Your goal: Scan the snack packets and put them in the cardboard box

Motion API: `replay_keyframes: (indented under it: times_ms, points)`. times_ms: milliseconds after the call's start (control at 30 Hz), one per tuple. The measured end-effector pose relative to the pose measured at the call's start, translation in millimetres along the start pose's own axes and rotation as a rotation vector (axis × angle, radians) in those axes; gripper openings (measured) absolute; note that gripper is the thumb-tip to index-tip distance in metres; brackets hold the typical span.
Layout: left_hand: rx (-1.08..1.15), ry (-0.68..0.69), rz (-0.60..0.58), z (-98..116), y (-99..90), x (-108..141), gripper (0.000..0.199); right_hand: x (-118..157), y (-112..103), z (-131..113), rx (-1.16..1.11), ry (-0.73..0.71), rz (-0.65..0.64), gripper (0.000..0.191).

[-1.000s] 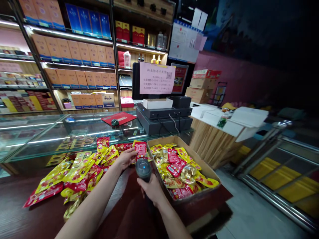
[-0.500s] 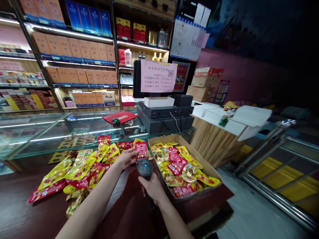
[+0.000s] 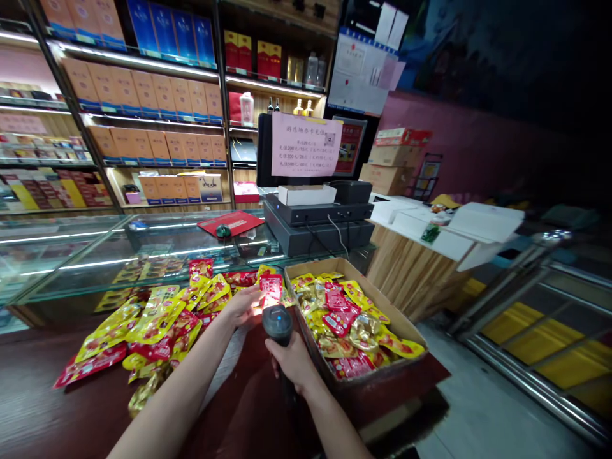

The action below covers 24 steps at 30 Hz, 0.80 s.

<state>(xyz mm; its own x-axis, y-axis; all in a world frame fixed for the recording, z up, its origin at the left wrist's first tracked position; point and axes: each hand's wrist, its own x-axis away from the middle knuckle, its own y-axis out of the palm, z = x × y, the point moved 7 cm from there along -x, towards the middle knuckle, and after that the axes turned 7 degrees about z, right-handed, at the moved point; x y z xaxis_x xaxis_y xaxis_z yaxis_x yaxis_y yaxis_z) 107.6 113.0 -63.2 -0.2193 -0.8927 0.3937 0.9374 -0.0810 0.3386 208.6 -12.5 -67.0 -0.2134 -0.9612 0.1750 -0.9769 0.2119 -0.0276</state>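
Observation:
My right hand [image 3: 292, 362] is wrapped round the handle of a black barcode scanner [image 3: 277, 324], its head pointing away from me. Just beyond the scanner, my left hand [image 3: 243, 306] grips a small red snack packet [image 3: 271, 287] by its left side. Bright light falls on the packet's lower part and my left fingertips. A cardboard box [image 3: 414, 319] on the right holds red, yellow and gold snack packets. To the left, a loose pile of yellow and red snack packets [image 3: 160, 319] lies on the dark counter [image 3: 229, 401].
Behind the packets is a glass display case [image 3: 157, 245] with a red folder [image 3: 243, 223] and a mouse [image 3: 222, 231] on top. A monitor with a pink notice [image 3: 306, 143] stands on a black cash drawer [image 3: 315, 236]. Metal railing [image 3: 549, 319] runs along the right.
The scanner's light has come on and now shines on the lower part of the red packet and my left fingertips. Both hands keep nearly the same place.

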Motion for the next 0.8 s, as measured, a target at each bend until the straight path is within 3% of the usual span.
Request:
replay_keyframes:
  times_ms: [100, 267, 333, 467, 633, 733, 800]
  points:
    - [-0.015, 0.004, 0.023, 0, -0.7, 0, 0.031, 1, -1, -3, 0.009, -0.014, 0.006, 0.011]
    - [0.033, 0.000, -0.076, 2, 7.2, 3, 0.021, 7, -2, -8, 0.014, 0.037, 0.008, 0.012]
    - [0.026, 0.006, -0.121, 4, 10.4, 8, 0.017, 12, -7, -21, -0.008, -0.018, 0.067, 0.011]
    - [-0.008, -0.017, -0.202, 8, 21.6, 27, 0.012, 23, -33, -60, -0.115, -0.206, 0.245, 0.035]
    - [-0.065, -0.138, -0.318, 8, 59.4, 60, 0.012, 20, -61, -80, -0.280, -0.057, 0.134, 0.033]
    - [-0.068, -0.266, -0.338, 3, 88.3, 72, 0.010, 19, -90, -82, -0.331, 0.076, 0.096, 0.032]
    - [-0.077, -0.352, -0.372, -3, 110.1, 78, 0.022, 20, -114, -81, -0.356, 0.147, 0.090, 0.031]
